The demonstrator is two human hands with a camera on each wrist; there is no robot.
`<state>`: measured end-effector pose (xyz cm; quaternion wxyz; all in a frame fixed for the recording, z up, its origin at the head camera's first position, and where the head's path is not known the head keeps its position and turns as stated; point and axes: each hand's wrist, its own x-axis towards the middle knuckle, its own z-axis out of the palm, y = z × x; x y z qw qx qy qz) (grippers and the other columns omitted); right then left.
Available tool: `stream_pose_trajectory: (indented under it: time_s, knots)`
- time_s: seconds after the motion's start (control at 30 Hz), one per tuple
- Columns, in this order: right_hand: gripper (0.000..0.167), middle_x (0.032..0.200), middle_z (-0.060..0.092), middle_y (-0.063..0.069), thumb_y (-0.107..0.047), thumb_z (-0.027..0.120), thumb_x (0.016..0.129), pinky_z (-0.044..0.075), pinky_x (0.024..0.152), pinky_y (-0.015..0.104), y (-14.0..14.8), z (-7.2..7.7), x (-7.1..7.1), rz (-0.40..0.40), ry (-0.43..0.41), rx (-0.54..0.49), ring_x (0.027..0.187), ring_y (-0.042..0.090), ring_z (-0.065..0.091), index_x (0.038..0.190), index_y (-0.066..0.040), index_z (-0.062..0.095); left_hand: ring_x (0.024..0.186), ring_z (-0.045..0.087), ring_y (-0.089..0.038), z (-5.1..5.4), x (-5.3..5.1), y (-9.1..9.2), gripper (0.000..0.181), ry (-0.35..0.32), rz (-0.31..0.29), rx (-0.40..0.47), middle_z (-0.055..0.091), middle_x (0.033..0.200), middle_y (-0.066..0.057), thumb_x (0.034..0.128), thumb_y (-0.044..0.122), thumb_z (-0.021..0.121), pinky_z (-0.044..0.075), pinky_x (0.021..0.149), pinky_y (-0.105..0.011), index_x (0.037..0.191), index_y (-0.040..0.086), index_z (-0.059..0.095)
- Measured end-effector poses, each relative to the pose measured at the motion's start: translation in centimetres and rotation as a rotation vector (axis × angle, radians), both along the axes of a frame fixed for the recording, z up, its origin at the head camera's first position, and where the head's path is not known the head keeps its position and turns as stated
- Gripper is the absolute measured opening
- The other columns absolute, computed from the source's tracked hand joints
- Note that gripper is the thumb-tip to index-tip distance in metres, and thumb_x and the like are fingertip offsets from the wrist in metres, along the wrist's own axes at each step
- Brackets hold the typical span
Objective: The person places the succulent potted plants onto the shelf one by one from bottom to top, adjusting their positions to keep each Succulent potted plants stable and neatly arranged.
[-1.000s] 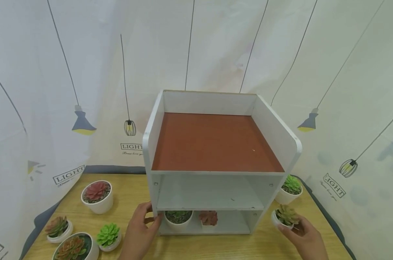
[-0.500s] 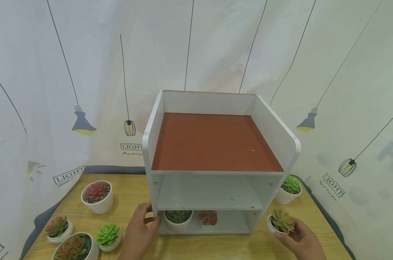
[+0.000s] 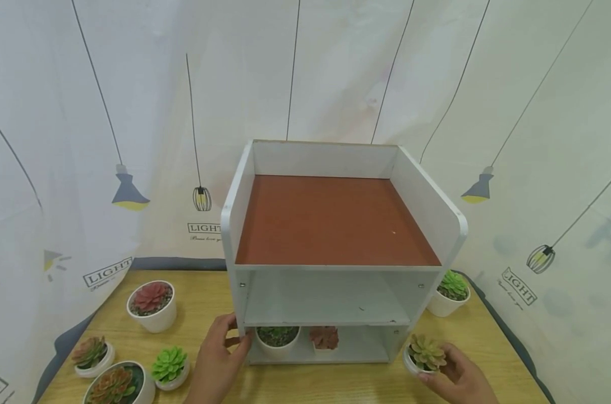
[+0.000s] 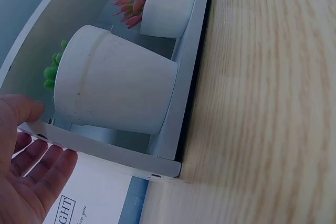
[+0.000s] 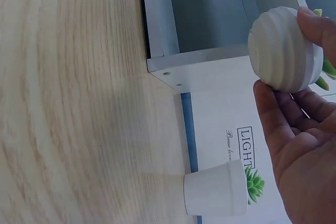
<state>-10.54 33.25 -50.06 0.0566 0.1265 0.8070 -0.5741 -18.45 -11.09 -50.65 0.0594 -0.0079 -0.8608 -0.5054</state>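
Succulent, head view: small, yellow-green, up off the table, near the front right corner of the white shelf unit.
Right hand, head view: holds the plant by its pot.
Left hand, head view: grips the unit's left side, low down.
Wall cloth, head view: says "LIGHT" in boxes; the curly words are too small to read.
Left hand, left wrist view: thumb inside, fingers outside, pinching the side board.
Bottom shelf, left wrist view: has a big white pot and a red succulent. "GHT" shows on the cloth.
Ribbed pot, right wrist view: pinched by thumb and fingers. Looks light and hard, maybe slippery; best held round its sides, since the leaves look bendy.
Cloth, right wrist view: "LIGHT", seemingly "love" below; a green potted plant stands nearby.
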Motion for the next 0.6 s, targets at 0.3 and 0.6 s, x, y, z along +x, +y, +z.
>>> stream_pose_trajectory:
  time_s: [0.3,0.6]
  knots:
    - [0.068,0.145,0.053,0.028,-0.019,0.080,0.092,0.059,0.093,0.017,-0.8,-0.6,-0.4,0.166,0.085,0.020,0.108,-0.011,0.062,0.145,0.007,0.046,0.123,0.061,-0.024,0.0,0.0,0.0,0.045,-0.006,-0.001,0.001,0.059,0.133,-0.002,0.0960,0.009,0.074,0.063,0.092,-0.028,0.137,0.018,0.059]
    - [0.068,0.146,0.053,0.029,-0.023,0.081,0.091,0.059,0.096,0.020,-2.2,-1.1,-1.0,0.230,0.074,0.013,0.111,-0.006,0.064,0.143,0.007,0.049,0.121,0.061,-0.023,-0.1,0.0,0.0,0.045,0.006,0.000,0.012,0.059,0.132,-0.002,0.0955,0.008,0.074,0.063,0.091,-0.026,0.137,0.018,0.060]
